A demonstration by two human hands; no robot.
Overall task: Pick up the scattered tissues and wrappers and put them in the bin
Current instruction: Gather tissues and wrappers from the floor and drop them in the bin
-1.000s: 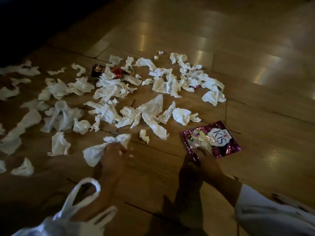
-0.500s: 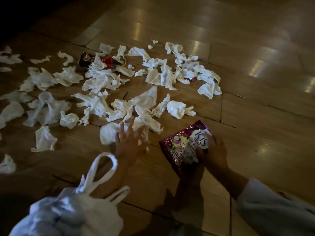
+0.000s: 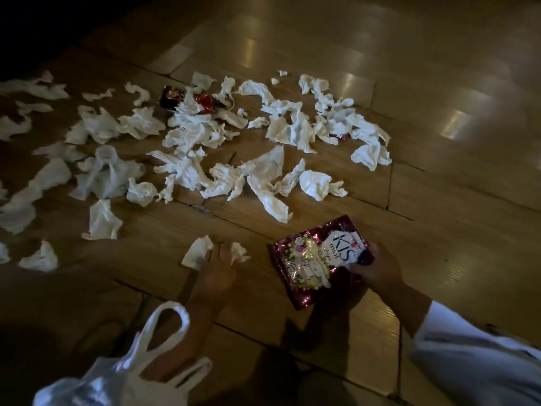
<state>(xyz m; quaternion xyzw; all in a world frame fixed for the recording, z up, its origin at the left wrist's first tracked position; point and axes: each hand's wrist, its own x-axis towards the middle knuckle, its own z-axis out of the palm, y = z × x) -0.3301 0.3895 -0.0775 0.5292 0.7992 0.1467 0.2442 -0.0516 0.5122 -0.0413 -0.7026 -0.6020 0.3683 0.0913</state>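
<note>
A: What is held by the left hand?

B: A tissue is bunched under its curled fingers, just left of the purple wrapper, and white paper shows on both sides of the hand. Half a second ago the fingers were spread over a second scrap. That scrap is now gathered in with the first.

A: And the right hand?

B: The purple wrapper is pinched at its right edge between thumb and fingers. A second ago it was lying flat on the floor. Now it is tilted up, though whether its lower corner is clear of the boards cannot be told.

A: What is meant by that for the task?

B: Both pickups are judged made, so a drop into the white bag is probably due next. The bag, taken to serve as the bin, is seen below and left of the purple wrapper. Its handles seem to be looped round the left forearm.

A: What is left to be cleared?

B: Most of it. The scattered tissues are spread above and left of the purple wrapper, well apart from both hands. A red wrapper is half buried at their far side.
</note>
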